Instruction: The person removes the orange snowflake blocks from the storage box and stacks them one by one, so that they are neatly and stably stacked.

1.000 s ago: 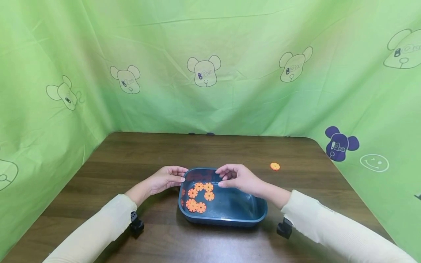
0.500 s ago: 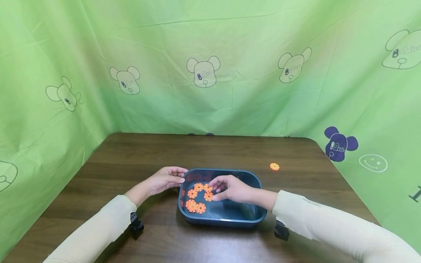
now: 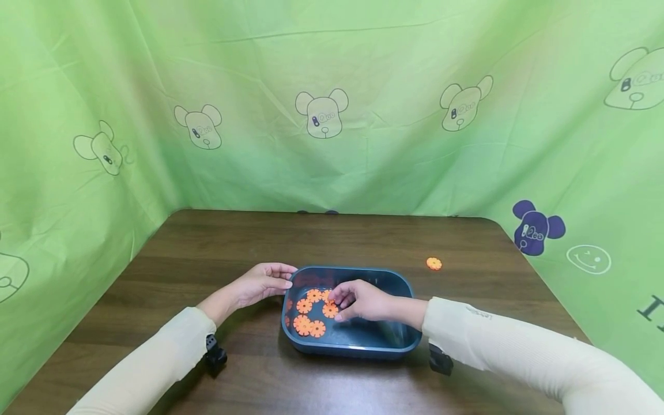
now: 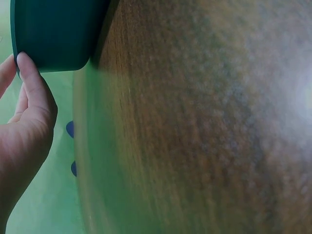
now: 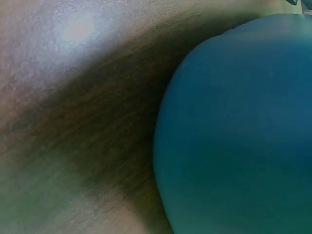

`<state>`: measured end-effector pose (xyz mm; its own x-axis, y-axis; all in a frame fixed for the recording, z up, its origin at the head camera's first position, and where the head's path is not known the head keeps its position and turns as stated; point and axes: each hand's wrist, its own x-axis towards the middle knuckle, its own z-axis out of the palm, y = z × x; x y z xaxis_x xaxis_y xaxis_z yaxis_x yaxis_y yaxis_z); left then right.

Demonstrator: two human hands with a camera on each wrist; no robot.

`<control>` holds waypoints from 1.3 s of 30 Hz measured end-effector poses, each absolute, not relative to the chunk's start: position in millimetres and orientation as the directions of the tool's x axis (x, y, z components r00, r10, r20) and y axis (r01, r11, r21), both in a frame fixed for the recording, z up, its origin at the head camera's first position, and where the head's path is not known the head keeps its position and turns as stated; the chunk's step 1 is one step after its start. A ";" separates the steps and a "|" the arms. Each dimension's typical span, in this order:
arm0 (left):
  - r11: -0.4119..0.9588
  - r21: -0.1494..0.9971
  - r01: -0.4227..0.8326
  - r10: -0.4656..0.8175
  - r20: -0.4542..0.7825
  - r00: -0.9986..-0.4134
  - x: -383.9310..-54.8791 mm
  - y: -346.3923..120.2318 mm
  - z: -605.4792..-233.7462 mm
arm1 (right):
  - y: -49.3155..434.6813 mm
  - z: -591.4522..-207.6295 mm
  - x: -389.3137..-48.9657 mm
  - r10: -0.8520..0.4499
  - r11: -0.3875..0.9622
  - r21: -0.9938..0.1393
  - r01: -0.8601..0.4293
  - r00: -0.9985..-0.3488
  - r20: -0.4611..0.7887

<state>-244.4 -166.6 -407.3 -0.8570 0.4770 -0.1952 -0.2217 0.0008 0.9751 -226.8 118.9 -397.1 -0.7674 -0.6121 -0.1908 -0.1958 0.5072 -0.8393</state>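
A dark blue tub (image 3: 363,337) with rounded corners stands on the table, several orange notched discs (image 3: 304,324) lying flat in its left part. My left hand (image 3: 260,283) pinches the tub's far left corner; in the left wrist view, the thumb of that left hand (image 4: 31,109) presses near the rim. Inside the tub is my right hand (image 3: 364,301), thumb and fingers bent and apart beside a single orange disc (image 3: 329,310). Its fingertips partly cover another disc behind. The right wrist view shows the tub's outer wall (image 5: 239,126) but no hand.
One more orange disc (image 3: 433,263) lies on the brown wooden table (image 3: 233,236), behind and right of the tub. Green printed cloth (image 3: 384,155) hangs behind the table and along both sides. A black wrist camera (image 3: 215,357) sits under the left sleeve.
From above the tub's back edge, my right hand has moved down, left and nearer into the tub, beside the discs. My left hand and the tub stay in place.
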 end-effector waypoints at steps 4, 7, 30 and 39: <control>0.005 0.975 -0.222 0.477 -0.197 -0.856 -244.9 -166.7 -407.0 | 117.4 -397.2 -226.3 -0.615 0.525 -0.821 -0.223 -0.767 -0.185; 0.008 0.975 -0.224 0.477 -0.201 -0.855 -245.1 -166.8 -406.9 | 115.4 -398.3 -226.7 -0.619 0.535 -0.809 -0.245 -0.765 -0.177; 0.011 0.976 -0.219 0.483 -0.197 -0.853 -245.6 -168.2 -409.2 | 109.4 -401.3 -223.8 -0.664 0.583 -0.686 -0.436 -0.742 -0.093; 0.009 0.975 -0.221 0.482 -0.198 -0.854 -245.2 -167.9 -409.5 | 109.1 -402.7 -224.0 -0.656 0.595 -0.679 -0.429 -0.748 -0.102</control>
